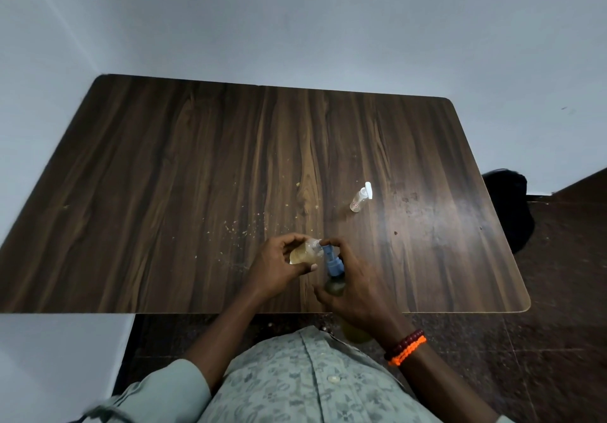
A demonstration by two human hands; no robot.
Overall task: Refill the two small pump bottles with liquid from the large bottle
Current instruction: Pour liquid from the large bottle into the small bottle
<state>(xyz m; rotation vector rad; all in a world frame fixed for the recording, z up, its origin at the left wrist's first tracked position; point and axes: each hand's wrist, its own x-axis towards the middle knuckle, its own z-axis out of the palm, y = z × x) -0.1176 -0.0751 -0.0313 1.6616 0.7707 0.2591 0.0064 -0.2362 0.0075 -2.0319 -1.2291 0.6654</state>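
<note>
Left hand [279, 265] wrapped around small clear bottle [303, 255], tipped on side, neck pointing right, part-filled with pale amber liquid. Right hand [356, 286] gripped large bottle [335, 286] with blue pump nozzle [329, 257], long axis running away from body, spout meeting small bottle's mouth. Both held just above near edge of desk [164, 160]. Second small pump bottle [360, 197], clear with white pump, stood well apart, far right, nearer right hand. Desk dark wood-grain laminate, crumb-speckled.
</note>
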